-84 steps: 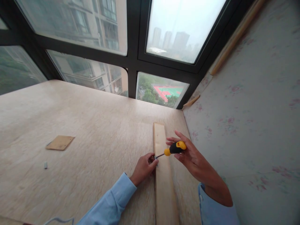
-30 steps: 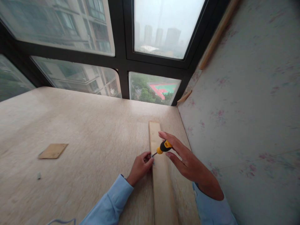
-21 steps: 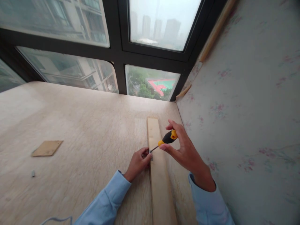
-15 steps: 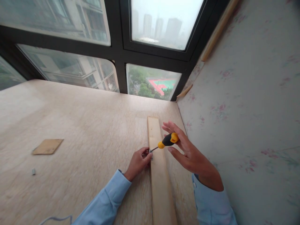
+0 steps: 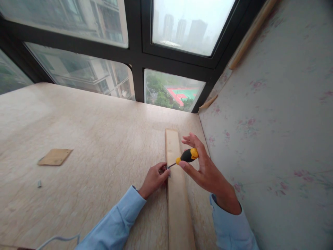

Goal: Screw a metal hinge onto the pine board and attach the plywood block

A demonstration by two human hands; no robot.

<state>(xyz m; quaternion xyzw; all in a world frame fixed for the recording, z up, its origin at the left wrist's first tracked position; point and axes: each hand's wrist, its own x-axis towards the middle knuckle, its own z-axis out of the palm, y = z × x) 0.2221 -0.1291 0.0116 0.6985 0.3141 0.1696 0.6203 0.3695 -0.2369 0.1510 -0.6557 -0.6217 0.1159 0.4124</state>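
A screwdriver with a black and yellow handle slants over a long pale wooden board. My right hand has its thumb and palm against the handle, while its other fingers stretch out past it. The screwdriver's tip meets a small metal bracket at the board's left edge. My left hand pinches that bracket against the board, and its fingertips partly hide the bracket and the tip. Whether a screw sits under the tip I cannot tell.
On the stone-like surface at left lie a thin wooden plate with small holes and a small grey metal piece. A pale cable curls at the lower left. Papered wall bounds the right; dark-framed windows stand behind.
My right thumb has closed onto the screwdriver's handle near its front, and the hand has turned slightly. My left hand stays at the bracket. The whole view has shifted a little.
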